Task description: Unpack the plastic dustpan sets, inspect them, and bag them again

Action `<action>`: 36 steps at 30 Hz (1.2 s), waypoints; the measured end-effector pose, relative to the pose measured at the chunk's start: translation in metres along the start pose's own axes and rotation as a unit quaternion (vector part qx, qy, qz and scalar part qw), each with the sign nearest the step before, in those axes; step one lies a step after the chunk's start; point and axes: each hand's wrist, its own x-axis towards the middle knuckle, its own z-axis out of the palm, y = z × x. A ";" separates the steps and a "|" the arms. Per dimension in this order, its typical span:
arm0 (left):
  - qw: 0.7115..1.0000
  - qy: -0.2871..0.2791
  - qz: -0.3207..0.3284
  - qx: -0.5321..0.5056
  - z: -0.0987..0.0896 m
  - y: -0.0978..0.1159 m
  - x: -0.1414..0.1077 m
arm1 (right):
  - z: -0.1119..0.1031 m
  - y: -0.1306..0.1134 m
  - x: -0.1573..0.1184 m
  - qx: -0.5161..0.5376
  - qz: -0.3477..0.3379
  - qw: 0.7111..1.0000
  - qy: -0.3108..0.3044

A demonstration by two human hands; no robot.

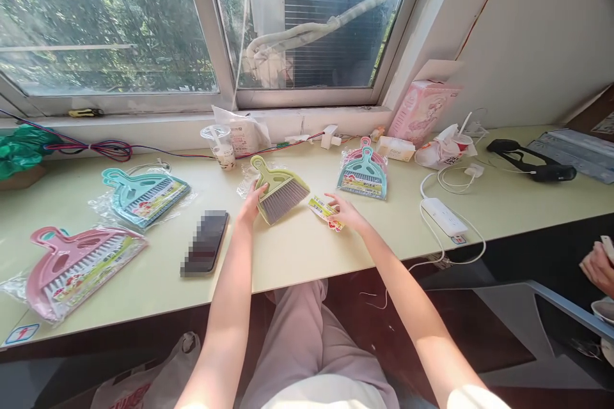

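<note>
- Landmark for this report: the phone (211,239), lying on the table (288,262).
- The green dustpan-and-brush set (284,199) is to the right of the phone and a little farther from you, bristles angled towards you.
- Your left hand (249,203) is closed on the set's left side, just below the handle (263,175).
- Your right hand (349,213), farther right of the phone, pinches a printed card (318,206) between thumb and fingers.
- Left of the phone lies a wrapped pink set (41,281); beyond it, to the left, a wrapped teal set (125,190). Another teal set (367,167) lies well to its right, overlapping a pink one.
- A lidded cup (223,154) stands beyond the phone (liquid inside, so mind your elbow).
- Handling, in my judgement: the set should be light and stiff, its bristles springy. Take it by the handle or rigid rim, not the bristles.
- The card looks thin and liable to crease; hold it flat by an edge. Film on the wrapped sets may slip, so grip the plastic through it.
</note>
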 end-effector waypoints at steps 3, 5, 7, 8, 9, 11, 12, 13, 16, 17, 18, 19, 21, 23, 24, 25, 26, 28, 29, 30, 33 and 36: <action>0.998 0.037 0.036 -0.027 0.009 -0.005 0.001 | -0.002 -0.016 0.003 0.163 -0.005 0.985 -0.051; 0.994 0.055 0.073 -0.058 0.017 -0.010 0.002 | 0.010 -0.031 0.014 0.259 -0.021 0.965 -0.046; 0.991 0.053 0.099 -0.076 0.026 -0.016 0.001 | 0.034 -0.045 0.030 0.301 -0.036 0.953 0.018; 0.990 0.048 0.109 -0.078 0.029 -0.019 0.001 | 0.048 -0.051 0.039 0.317 -0.045 0.945 0.062; 0.989 0.047 0.115 -0.078 0.032 -0.021 0.000 | 0.064 -0.057 0.048 0.332 -0.056 0.937 0.097; 0.987 0.055 0.124 -0.081 0.035 -0.023 -0.002 | 0.094 -0.063 0.064 0.349 -0.069 0.924 0.136; 0.986 0.065 0.127 -0.086 0.036 -0.024 -0.003 | 0.106 -0.064 0.070 0.351 -0.069 0.922 0.150; 0.984 0.075 0.131 -0.093 0.036 -0.023 -0.004 | 0.117 -0.064 0.074 0.349 -0.067 0.921 0.162; 0.979 0.090 0.142 -0.117 0.033 -0.019 -0.005 | 0.134 -0.058 0.080 0.313 -0.067 0.926 0.199; 0.977 0.092 0.145 -0.127 0.032 -0.018 -0.005 | 0.136 -0.056 0.081 0.293 -0.066 0.930 0.214; 0.975 0.091 0.147 -0.136 0.032 -0.017 -0.004 | 0.136 -0.053 0.081 0.274 -0.060 0.932 0.230; 0.974 0.090 0.150 -0.142 0.031 -0.016 -0.004 | 0.135 -0.051 0.080 0.264 -0.049 0.933 0.241; 0.975 0.090 0.152 -0.134 0.030 -0.016 -0.004 | 0.132 -0.049 0.080 0.272 -0.017 0.933 0.233; 0.979 0.090 0.145 -0.110 0.030 -0.016 -0.004 | 0.130 -0.047 0.081 0.294 0.013 0.933 0.207; 0.981 0.088 0.140 -0.099 0.031 -0.017 -0.005 | 0.129 -0.046 0.081 0.297 0.021 0.934 0.198; 0.983 0.083 0.136 -0.091 0.032 -0.017 -0.005 | 0.129 -0.046 0.082 0.294 0.026 0.935 0.196; 0.984 0.072 0.136 -0.085 0.032 -0.017 -0.006 | 0.129 -0.045 0.083 0.286 0.027 0.937 0.200; 0.985 0.042 0.149 -0.075 0.034 -0.018 -0.007 | 0.130 -0.044 0.084 0.268 0.024 0.942 0.200; 0.985 0.027 0.155 -0.070 0.034 -0.018 -0.007 | 0.130 -0.043 0.085 0.255 0.024 0.946 0.196; 0.985 0.017 0.159 -0.065 0.035 -0.018 -0.007 | 0.130 -0.042 0.085 0.238 0.024 0.951 0.193; 0.987 0.013 0.151 -0.059 0.036 -0.019 -0.006 | 0.128 -0.038 0.084 0.154 0.014 0.963 0.223; 0.987 0.009 0.145 -0.062 0.037 -0.020 -0.007 | 0.124 -0.034 0.085 0.079 -0.006 0.948 0.309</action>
